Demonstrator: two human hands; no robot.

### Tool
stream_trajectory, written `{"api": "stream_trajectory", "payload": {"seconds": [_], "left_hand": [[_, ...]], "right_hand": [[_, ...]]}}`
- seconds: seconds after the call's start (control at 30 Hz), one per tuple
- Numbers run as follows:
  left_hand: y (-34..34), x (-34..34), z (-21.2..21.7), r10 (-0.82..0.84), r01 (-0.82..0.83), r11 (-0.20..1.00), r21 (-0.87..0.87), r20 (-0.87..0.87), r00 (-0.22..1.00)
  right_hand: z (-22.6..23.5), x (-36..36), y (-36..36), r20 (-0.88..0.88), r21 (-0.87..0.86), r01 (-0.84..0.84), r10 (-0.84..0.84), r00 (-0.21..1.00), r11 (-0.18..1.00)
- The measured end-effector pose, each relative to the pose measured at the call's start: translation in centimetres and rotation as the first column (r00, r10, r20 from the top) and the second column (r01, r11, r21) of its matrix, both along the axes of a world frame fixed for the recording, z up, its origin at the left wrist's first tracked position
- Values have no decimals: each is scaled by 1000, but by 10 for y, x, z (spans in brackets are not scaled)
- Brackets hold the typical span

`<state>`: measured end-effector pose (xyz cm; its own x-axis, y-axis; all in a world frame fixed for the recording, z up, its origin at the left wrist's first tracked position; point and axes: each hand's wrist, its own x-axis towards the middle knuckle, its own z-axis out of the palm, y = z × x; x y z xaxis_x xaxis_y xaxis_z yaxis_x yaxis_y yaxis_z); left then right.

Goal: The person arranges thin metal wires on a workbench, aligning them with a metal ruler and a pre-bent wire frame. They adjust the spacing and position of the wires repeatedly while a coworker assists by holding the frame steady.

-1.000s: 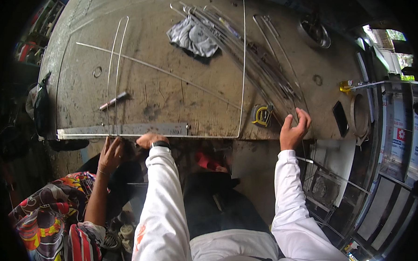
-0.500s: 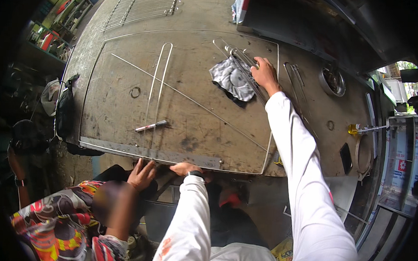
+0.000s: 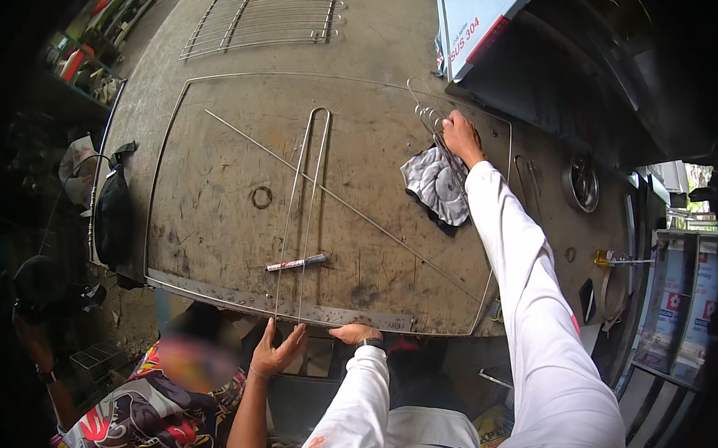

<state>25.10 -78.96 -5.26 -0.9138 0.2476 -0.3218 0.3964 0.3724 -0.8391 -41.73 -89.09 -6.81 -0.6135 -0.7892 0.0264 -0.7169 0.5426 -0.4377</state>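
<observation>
My right hand (image 3: 464, 139) is closed round a bundle of bent metal rods (image 3: 428, 115), whose looped ends stick out toward the far side. Beneath the bundle lies a grey-and-white patterned cloth (image 3: 436, 186). My left hand (image 3: 356, 334) rests against the table's near edge, its fingers mostly hidden. Left of it, a co-worker's hand (image 3: 277, 350) is at the near ends of a long U-shaped rod (image 3: 323, 154). A straight thin rod (image 3: 359, 220) crosses that U diagonally. A marker pen (image 3: 295, 263) lies by its legs.
A wire rack (image 3: 260, 15) lies at the far left of the table (image 3: 207, 217). Toward the right are more bent rods (image 3: 527, 179) and a metal bowl (image 3: 581, 184). A dark box-like metal piece (image 3: 557, 96) stands at the far right. The co-worker (image 3: 167, 408) is low at the near left.
The view has shifted. My right hand and the rod bundle have moved farther over the cloth. The co-worker's hand has turned and come to the U-shaped rod's ends. My left hand stays at the edge.
</observation>
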Motion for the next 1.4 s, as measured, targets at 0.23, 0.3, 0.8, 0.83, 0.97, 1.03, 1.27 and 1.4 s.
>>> {"api": "stream_trajectory", "payload": {"seconds": [0.23,0.3,0.8,0.83,0.97,1.03,1.27,1.4], "left_hand": [[5,30,23,350,-216,746,630,-96,932],[-1,43,26,286,-174,793,583,-105,952],[121,-243,-91,-93,850,280,446,894,-438],[122,-247,-88,-82,849,272,452,890,-448],[125,-244,-92,-42,829,215,516,853,-520],[122,-225,-98,-60,795,273,542,834,-548],[126,-248,-91,-52,835,146,530,847,-529],[134,-255,-100,-29,839,207,504,860,-510]], "right_hand": [[31,20,-86,203,-338,-87,162,966,937],[46,17,-110,163,-389,-129,206,965,912],[316,53,-295,-499,-781,-503,114,859,370],[342,50,-303,-519,-770,-507,82,851,387],[395,50,-340,-216,-907,-249,132,967,340],[370,68,-351,58,-919,-26,203,978,392],[188,44,-303,396,-535,294,-72,915,792],[103,12,-275,317,-405,424,-310,896,810]]}}
